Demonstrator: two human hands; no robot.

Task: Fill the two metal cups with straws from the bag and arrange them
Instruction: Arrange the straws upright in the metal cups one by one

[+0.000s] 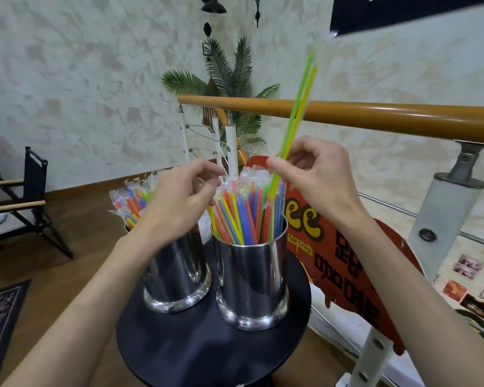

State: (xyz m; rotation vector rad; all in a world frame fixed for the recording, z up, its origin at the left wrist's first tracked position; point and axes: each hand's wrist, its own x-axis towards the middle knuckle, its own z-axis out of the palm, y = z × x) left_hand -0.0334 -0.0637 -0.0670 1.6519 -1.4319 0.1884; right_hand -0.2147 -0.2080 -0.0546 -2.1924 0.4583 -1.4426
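Two shiny metal cups stand side by side on a round black table [179, 344]. The left cup [176, 275] and the right cup [253, 280] both hold several wrapped coloured straws. My right hand [316, 177] pinches two straws, green and yellow [296, 113], which stick up tall over the right cup with their lower ends among its straws [243, 210]. My left hand [179, 199] hovers between the cups, its fingers curled at the wrapper tips of the right cup's straws. No bag is in view.
A wooden handrail [375, 115] on white posts runs behind and right of the table. A red coffee-shop sign [344, 255] leans on the railing close to the right cup. A dark folding chair [25, 208] stands left, a potted palm [229, 85] behind.
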